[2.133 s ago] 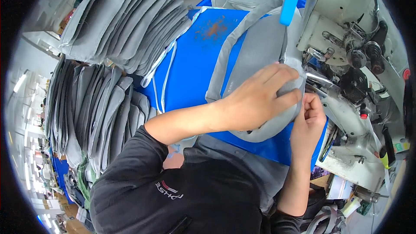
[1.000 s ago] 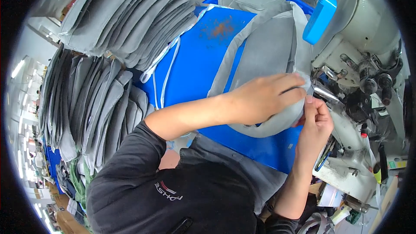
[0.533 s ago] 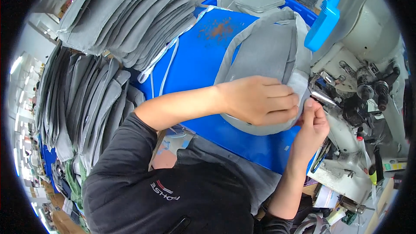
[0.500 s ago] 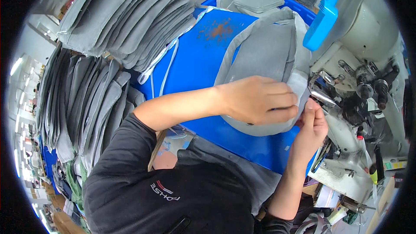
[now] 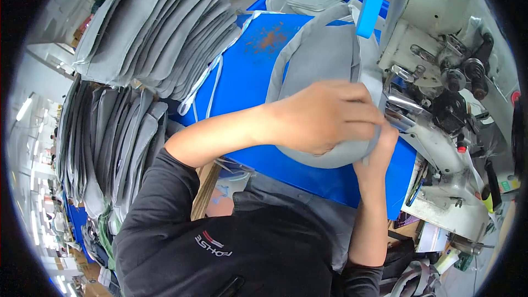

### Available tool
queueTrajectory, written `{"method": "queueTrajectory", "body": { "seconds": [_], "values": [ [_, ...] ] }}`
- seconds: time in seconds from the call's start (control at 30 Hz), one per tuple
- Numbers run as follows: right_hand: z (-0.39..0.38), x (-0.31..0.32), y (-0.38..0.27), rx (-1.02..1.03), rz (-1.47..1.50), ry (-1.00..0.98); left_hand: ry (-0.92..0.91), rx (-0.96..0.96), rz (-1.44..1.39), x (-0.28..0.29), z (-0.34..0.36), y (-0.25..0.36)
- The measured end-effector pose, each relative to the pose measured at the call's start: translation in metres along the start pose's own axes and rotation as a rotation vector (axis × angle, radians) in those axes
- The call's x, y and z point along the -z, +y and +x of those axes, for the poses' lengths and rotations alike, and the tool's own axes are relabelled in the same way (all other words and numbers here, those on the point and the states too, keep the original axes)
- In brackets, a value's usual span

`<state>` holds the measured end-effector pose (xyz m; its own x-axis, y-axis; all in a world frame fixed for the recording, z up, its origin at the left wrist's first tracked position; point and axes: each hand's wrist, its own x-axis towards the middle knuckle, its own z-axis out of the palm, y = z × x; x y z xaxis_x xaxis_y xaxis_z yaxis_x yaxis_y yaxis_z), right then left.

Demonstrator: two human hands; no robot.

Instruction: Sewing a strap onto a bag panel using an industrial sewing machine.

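A rounded grey fabric piece with a raised band round its rim [image 5: 322, 55] lies on the blue work board [image 5: 231, 99], against the sewing machine's metal foot parts [image 5: 401, 110] on the right. My left hand [image 5: 330, 118] lies over the piece's lower right part, fingers bent and closed on its band near the machine. My right hand [image 5: 378, 151] is lower and just right of it, fingers closed on the outer edge of the same piece; its fingertips are partly hidden behind my left hand and the fabric.
Tall stacks of grey fabric pieces [image 5: 143, 33] fill the left, with white straps [image 5: 216, 77] beside them. A blue bin [image 5: 258, 1] holding grey pieces is at the back. A light-blue plastic fitting [image 5: 369, 5] hangs beside the white machine body [image 5: 429, 0]. Scissors and tools [image 5: 489, 192] are at the right.
Since half a second ago my right hand has moved left and in, partly under my left hand. My left hand has risen slightly, and the piece has shifted a little left.
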<state>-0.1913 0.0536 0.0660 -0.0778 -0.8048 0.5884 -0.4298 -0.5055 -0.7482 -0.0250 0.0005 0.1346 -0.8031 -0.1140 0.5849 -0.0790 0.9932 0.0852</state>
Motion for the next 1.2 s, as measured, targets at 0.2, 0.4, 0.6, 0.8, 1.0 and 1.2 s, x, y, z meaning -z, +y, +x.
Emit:
{"method": "queueTrajectory", "body": {
  "seconds": [0.2, 0.4, 0.6, 0.8, 1.0, 1.2],
  "values": [
    [0.002, 0.002, -0.002, -0.083, 0.164, 0.004, -0.053, -0.112, 0.114, 0.005, 0.001, 0.009],
    [0.004, -0.003, -0.017, -0.255, 0.03, 0.037, 0.14, 0.193, -0.333, 0.013, 0.007, -0.011],
    [0.007, -0.013, -0.026, -0.133, 0.055, 0.112, 0.083, 0.408, -0.296, 0.016, 0.014, -0.002],
    [0.001, -0.006, -0.011, -0.161, 0.005, 0.003, 0.051, 0.169, -0.034, 0.021, 0.016, -0.005],
    [-0.001, -0.003, -0.003, -0.116, 0.258, 0.02, -0.037, -0.062, 0.215, 0.009, 0.012, 0.003],
    [0.005, 0.024, -0.012, -0.52, 0.469, -0.075, 0.022, -0.064, 0.284, 0.001, 0.014, -0.002]
  ]
}}
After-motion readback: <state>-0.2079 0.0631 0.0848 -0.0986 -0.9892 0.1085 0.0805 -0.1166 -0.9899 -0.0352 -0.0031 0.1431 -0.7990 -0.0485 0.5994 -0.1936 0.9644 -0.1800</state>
